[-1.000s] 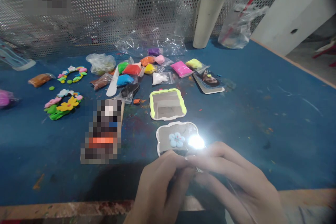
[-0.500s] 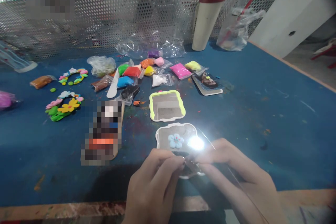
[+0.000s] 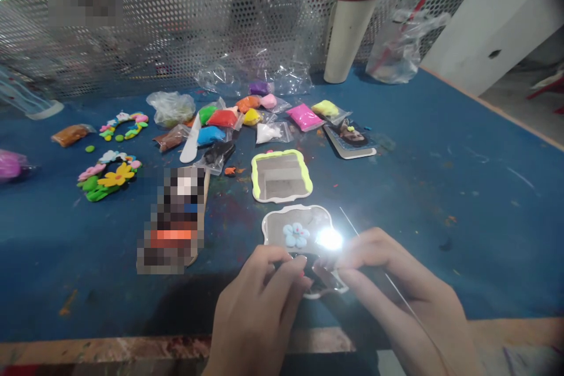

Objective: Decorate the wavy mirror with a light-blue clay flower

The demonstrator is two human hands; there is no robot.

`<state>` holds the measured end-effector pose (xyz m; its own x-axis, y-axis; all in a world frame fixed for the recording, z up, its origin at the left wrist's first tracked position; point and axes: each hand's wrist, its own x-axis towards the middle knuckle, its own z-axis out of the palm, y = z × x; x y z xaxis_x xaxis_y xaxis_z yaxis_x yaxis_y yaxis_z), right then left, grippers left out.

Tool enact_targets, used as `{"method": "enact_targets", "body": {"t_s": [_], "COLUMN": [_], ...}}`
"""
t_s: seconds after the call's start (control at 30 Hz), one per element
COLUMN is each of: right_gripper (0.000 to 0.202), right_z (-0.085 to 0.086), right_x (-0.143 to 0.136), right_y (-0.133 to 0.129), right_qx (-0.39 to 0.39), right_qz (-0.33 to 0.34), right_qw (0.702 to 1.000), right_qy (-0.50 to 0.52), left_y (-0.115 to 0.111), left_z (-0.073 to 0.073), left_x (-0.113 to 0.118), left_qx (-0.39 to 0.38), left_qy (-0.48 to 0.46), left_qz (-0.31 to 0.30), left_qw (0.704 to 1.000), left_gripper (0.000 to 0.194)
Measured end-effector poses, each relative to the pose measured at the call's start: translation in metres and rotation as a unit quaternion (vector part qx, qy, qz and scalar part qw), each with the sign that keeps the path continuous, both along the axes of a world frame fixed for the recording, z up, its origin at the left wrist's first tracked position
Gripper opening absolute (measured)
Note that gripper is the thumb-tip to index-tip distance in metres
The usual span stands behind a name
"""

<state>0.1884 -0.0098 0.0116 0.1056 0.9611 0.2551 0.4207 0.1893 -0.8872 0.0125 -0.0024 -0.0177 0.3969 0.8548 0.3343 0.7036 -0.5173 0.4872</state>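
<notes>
In front of me lies a white wavy-framed mirror [image 3: 273, 224] with a light blue clay flower [image 3: 296, 235] on its glass. A bright glare covers part of the mirror's right side. Over its lower left edge, my left hand [image 3: 264, 299] is closed in a pinch, with a tiny pinkish-red bit, perhaps clay, just showing at the fingertips. My right hand [image 3: 400, 288] is closed at the mirror's right edge, holding a thin, straight, wire-like stick [image 3: 349, 222] that slants past the fingers. Just beyond lies a second mirror [image 3: 282, 176] with yellow clay around its frame.
Small bags of coloured clay, including a red bag [image 3: 224, 118], lie across the back. A white plastic knife [image 3: 190, 140], two decorated rings and a blurred-out phone-shaped object [image 3: 176, 223] are left. A tumbler [image 3: 352, 29] stands back right, beside a plastic bag [image 3: 394, 50].
My fingertips have drawn slightly apart, uncovering the pinkish-red bit at the left hand. The thin stick in my right hand has shifted its angle.
</notes>
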Motion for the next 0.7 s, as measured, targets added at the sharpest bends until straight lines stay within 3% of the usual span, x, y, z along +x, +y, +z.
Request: {"method": "enact_targets", "body": {"t_s": [0.7], "right_gripper": [0.011], "right_z": [-0.002], "right_x": [-0.002], "right_y": [-0.001], "right_qx": [-0.041], "right_qz": [0.012], "right_qw": [0.999], "right_qy": [0.009], "left_y": [0.002], "left_z": [0.016], "left_x": [0.003], "left_qx": [0.040], "left_qy": [-0.071], "left_qz": [-0.003], "left_qw": [0.997], "left_gripper": [0.015]}}
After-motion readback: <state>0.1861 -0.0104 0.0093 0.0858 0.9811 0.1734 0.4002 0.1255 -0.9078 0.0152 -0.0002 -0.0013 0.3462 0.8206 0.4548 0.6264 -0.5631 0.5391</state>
